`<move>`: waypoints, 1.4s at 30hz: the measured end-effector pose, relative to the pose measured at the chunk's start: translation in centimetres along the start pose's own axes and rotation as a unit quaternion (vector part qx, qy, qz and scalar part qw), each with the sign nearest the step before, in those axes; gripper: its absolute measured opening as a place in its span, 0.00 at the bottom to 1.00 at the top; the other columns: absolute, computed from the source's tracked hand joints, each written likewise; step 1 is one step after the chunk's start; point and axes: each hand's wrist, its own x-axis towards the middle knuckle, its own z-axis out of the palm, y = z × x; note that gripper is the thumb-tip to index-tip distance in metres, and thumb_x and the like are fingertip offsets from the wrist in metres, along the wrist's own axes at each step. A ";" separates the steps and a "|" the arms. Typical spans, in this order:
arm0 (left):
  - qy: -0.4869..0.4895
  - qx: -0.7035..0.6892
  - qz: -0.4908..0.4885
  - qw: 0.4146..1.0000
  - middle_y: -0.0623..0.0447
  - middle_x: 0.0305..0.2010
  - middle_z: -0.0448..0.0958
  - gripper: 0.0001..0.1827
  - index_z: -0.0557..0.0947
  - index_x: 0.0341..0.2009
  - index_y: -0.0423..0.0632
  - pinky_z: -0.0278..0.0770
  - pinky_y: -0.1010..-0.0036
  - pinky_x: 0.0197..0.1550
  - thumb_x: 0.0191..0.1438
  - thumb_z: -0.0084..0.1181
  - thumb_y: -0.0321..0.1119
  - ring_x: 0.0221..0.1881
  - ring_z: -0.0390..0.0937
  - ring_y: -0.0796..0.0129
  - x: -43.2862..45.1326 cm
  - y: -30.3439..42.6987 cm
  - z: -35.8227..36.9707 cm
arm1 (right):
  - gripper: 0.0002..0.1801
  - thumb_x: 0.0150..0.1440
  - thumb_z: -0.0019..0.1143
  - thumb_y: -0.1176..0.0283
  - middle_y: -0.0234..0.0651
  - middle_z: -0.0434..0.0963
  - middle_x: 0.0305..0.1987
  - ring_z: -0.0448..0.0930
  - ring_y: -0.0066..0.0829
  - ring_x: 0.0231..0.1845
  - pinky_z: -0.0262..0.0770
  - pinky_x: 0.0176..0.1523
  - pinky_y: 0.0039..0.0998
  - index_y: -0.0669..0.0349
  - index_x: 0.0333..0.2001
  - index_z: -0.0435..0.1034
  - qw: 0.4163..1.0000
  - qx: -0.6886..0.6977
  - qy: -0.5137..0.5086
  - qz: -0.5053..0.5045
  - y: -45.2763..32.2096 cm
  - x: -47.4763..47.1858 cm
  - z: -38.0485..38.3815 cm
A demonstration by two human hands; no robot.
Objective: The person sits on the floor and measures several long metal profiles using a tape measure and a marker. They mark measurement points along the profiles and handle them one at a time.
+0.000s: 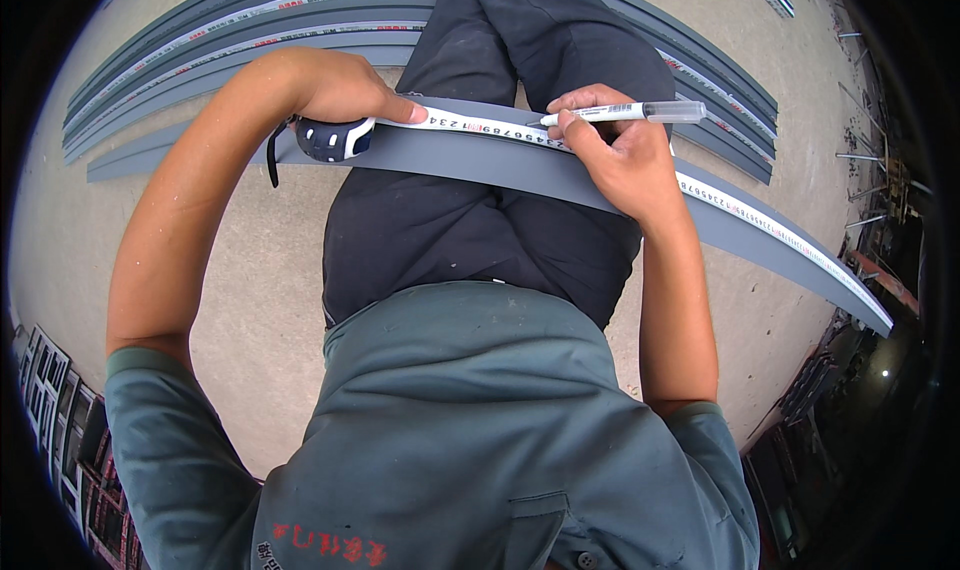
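A long grey profile (465, 157) lies across my thighs. Along its face runs the white blade of a tape measure (750, 213), reaching far to the right. My left hand (349, 93) rests over the dark blue and white tape measure case (334, 138), its thumb pressing on the blade near the case. A black strap hangs from the case. In my right hand (622, 146) is a white marker pen (600, 113) with a clear cap on its rear end. The pen's tip points left, at the blade's upper edge; whether it touches the profile, I cannot tell.
Several more grey profiles (225, 41) with printed film strips lie on the concrete floor (255, 270), beyond the one on my thighs. Metal frames (52, 390) stand at the lower left. Rods (862, 156) and dark stacked pieces (810, 382) lie along the right side.
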 end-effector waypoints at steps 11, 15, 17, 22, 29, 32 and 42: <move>0.002 -0.001 -0.004 1.000 0.42 0.63 0.82 0.44 0.84 0.63 0.54 0.69 0.60 0.69 0.58 0.53 0.76 0.64 0.79 0.46 0.0 0.0 0.0 | 0.10 0.65 0.61 0.70 0.31 0.84 0.34 0.80 0.17 0.38 0.75 0.44 0.21 0.67 0.44 0.80 1.000 -0.022 -0.008 -0.002 0.0 0.0 -0.2; 0.001 -0.007 -0.001 1.000 0.42 0.63 0.82 0.44 0.84 0.63 0.54 0.69 0.61 0.70 0.58 0.54 0.76 0.65 0.78 0.47 0.1 -0.1 0.1 | 0.13 0.67 0.60 0.68 0.33 0.85 0.34 0.81 0.20 0.39 0.77 0.46 0.22 0.68 0.47 0.79 0.999 -0.013 -0.003 0.030 0.3 0.2 -0.1; -0.004 -0.014 -0.001 1.000 0.42 0.63 0.82 0.43 0.84 0.63 0.53 0.68 0.61 0.70 0.59 0.54 0.76 0.65 0.78 0.47 0.1 -0.2 0.1 | 0.11 0.67 0.60 0.70 0.31 0.84 0.34 0.79 0.16 0.36 0.75 0.41 0.22 0.67 0.47 0.79 1.000 0.008 0.016 0.013 0.4 0.3 0.1; -0.007 -0.024 0.016 1.000 0.42 0.66 0.80 0.44 0.84 0.64 0.53 0.67 0.61 0.71 0.59 0.54 0.75 0.67 0.76 0.48 -0.5 -0.3 -0.2 | 0.14 0.70 0.54 0.72 0.36 0.86 0.37 0.82 0.22 0.37 0.79 0.44 0.26 0.65 0.56 0.77 0.995 -0.018 0.065 -0.075 0.1 0.1 -0.2; 0.060 -0.105 0.151 0.981 0.42 0.65 0.80 0.43 0.81 0.66 0.50 0.68 0.61 0.70 0.61 0.56 0.71 0.66 0.76 0.51 -4.1 -3.5 -0.5 | 0.12 0.69 0.58 0.75 0.46 0.86 0.42 0.88 0.36 0.45 0.81 0.51 0.32 0.67 0.53 0.77 0.942 -0.205 0.180 -0.195 -1.3 -3.1 -3.2; -0.014 -0.183 0.172 0.968 0.46 0.38 0.87 0.35 0.86 0.56 0.43 0.85 0.68 0.36 0.65 0.58 0.65 0.32 0.87 0.63 -6.0 -4.6 -1.0 | 0.14 0.72 0.53 0.74 0.47 0.86 0.47 0.86 0.37 0.49 0.79 0.58 0.35 0.67 0.57 0.73 0.883 -0.210 0.334 -0.255 -1.1 -5.4 -6.6; 0.003 -0.304 0.253 0.919 0.44 0.29 0.86 0.22 0.84 0.31 0.35 0.81 0.67 0.38 0.66 0.62 0.45 0.32 0.85 0.62 -9.8 -2.6 0.5 | 0.23 0.74 0.46 0.68 0.51 0.58 0.79 0.65 0.41 0.76 0.59 0.77 0.43 0.60 0.67 0.51 0.683 0.035 0.707 -0.181 1.9 -15.2 -20.9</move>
